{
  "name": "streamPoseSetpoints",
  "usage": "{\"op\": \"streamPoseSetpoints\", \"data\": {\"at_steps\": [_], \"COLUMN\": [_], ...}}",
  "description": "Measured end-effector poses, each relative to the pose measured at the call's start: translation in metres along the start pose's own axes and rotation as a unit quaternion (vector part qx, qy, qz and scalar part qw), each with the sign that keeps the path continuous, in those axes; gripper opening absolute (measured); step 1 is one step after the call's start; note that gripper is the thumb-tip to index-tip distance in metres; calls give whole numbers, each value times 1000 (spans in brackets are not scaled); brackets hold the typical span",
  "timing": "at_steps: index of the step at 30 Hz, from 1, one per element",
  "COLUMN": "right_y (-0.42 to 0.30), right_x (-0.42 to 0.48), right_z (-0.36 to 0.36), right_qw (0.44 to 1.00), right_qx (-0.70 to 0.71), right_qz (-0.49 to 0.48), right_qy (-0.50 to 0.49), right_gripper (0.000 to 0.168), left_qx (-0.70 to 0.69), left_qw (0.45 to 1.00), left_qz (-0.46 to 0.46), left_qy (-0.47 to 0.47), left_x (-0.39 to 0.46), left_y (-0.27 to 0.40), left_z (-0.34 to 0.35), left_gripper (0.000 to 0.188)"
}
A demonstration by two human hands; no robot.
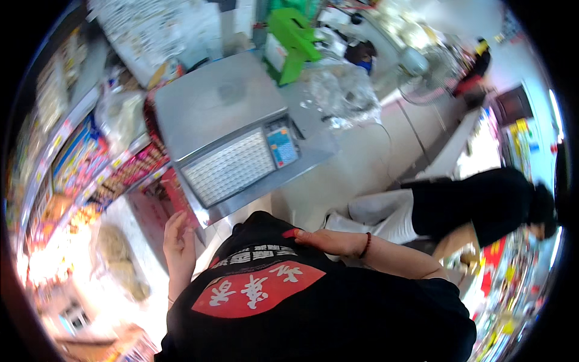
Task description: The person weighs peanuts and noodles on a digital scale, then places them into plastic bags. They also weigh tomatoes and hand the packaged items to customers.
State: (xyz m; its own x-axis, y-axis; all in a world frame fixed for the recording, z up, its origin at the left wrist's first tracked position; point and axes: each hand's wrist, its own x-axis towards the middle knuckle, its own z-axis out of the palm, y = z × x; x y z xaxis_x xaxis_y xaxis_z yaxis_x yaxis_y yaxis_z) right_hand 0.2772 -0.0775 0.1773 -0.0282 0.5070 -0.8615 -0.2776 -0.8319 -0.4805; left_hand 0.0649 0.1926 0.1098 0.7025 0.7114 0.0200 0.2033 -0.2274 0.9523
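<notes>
My left hand (pixel 180 242) is raised with its fingers slightly curled and apart, holding nothing, just below the near left corner of a weighing scale. My right hand (pixel 323 240), with a red beaded bracelet at the wrist, rests at the front of my black apron (pixel 267 226); its thumb lies on a red edge of the cloth, and its other fingers are hidden. Before me stands the scale, with a flat metal platform (pixel 221 99), a white key panel (pixel 230 167) and a small blue keypad (pixel 282 145). A green dispenser (pixel 291 45) is behind it, beside crumpled clear plastic bags (pixel 344 92).
Shelves of packaged goods (pixel 81 158) line the left, above a pale surface bearing a bagged item (pixel 120 258). At the right, a person in black (pixel 470 203) bends over a cardboard box (pixel 461 244). A fan (pixel 434 72) and another person (pixel 475 68) are farther off.
</notes>
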Motion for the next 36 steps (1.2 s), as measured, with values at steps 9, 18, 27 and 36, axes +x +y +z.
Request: {"op": "streamPoseSetpoints", "data": {"at_steps": [9,18,27,36], "right_y": [89,118,177,170], "right_x": [15,5,50,56], "right_z": [70,111,140,131], "right_qw": [928,932,854,892], "right_qx": [313,314,274,-84], "right_qz": [-131,-55,-276,-180], "right_qy": [155,174,345,406], "right_gripper": [74,69,47,29], "left_qx": [15,-118,57,102], "left_qw": [965,817,444,508], "left_qz": [0,-105,101,-51], "left_qy": [-262,-554,-888,-854], "left_x": [44,37,-42,-28], "left_y": [-14,-35,-119,-112], "left_z": [37,130,269,231], "left_gripper": [24,25,54,42]}}
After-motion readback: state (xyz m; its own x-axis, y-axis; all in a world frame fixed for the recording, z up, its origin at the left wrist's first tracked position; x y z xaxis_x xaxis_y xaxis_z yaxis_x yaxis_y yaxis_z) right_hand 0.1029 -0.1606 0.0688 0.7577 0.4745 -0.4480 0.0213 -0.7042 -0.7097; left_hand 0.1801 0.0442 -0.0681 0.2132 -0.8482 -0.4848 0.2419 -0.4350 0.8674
